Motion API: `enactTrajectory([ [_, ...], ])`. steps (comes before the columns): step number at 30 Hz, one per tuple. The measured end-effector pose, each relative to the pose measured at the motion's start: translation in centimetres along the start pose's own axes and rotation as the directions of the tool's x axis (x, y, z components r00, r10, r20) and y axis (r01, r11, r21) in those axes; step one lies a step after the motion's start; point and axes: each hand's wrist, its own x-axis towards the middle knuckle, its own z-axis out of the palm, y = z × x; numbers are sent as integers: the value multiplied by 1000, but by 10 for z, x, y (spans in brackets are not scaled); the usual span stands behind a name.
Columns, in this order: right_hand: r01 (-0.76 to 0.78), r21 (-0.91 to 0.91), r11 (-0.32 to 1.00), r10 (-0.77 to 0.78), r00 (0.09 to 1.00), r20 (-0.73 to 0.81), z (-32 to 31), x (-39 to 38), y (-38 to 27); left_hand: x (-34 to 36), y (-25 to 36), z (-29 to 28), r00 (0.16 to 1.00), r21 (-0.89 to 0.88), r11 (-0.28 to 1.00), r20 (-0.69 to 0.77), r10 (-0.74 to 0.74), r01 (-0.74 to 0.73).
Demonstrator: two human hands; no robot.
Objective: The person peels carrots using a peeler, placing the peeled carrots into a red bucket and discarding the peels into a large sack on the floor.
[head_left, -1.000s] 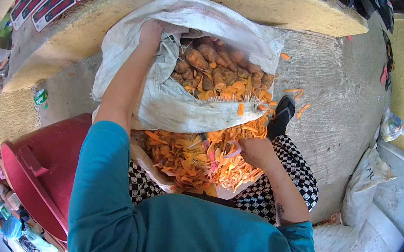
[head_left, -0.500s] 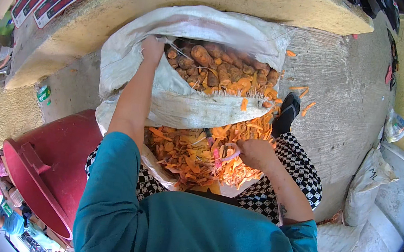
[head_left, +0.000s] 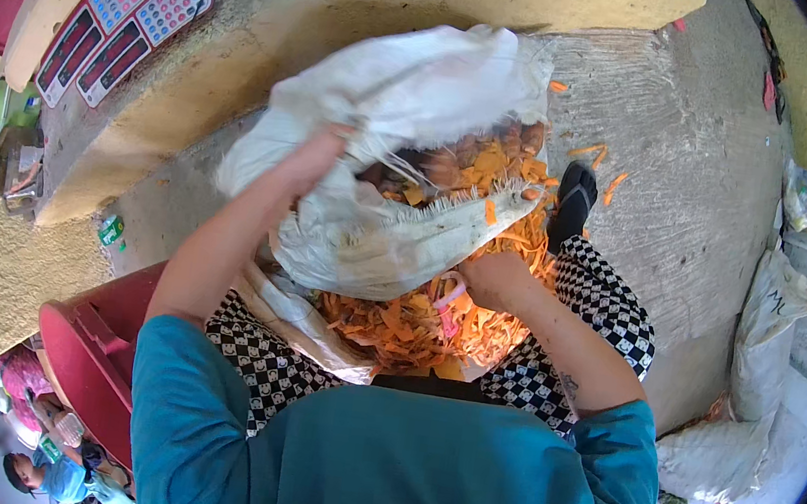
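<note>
A white woven sack (head_left: 354, 246) lies in front of me, its frayed mouth partly open. Inside are unpeeled carrots (head_left: 442, 168), with orange peelings (head_left: 484, 166) among them. My left hand (head_left: 323, 154) is closed on the sack's edge at the left of the mouth, and the lifted flap is blurred. Just below the sack my right hand (head_left: 496, 280) is closed round a pink peeler (head_left: 448, 298), whose pale curved part shows beside the fingers. Under that hand spreads a heap of orange peelings (head_left: 394, 329), partly covered by the sack.
A red tub (head_left: 100, 346) stands at my left. Two red-and-white scales (head_left: 129, 22) rest on the yellowish ledge (head_left: 402, 15). My sandalled foot (head_left: 576, 198) is right of the sack. Another filled sack (head_left: 766, 337) leans at the right. A person (head_left: 54, 476) is at lower left.
My left hand has pulled the sack's edge toward me and right, so the mouth has narrowed and fewer carrots show. My right hand has moved slightly up, close under the sack.
</note>
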Motion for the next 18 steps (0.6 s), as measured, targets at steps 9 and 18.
enactTrajectory([
  [9, -17, -25, 1000, 18, 1000, 14, -11, 7, -7, 26, 34, -83, 948, 811, 583, -225, 224, 55],
  [18, -35, 19, 999, 34, 999, 43, -6, 1, -7, 76, 53, 10, 517, 654, -545, 754, 405, -525],
])
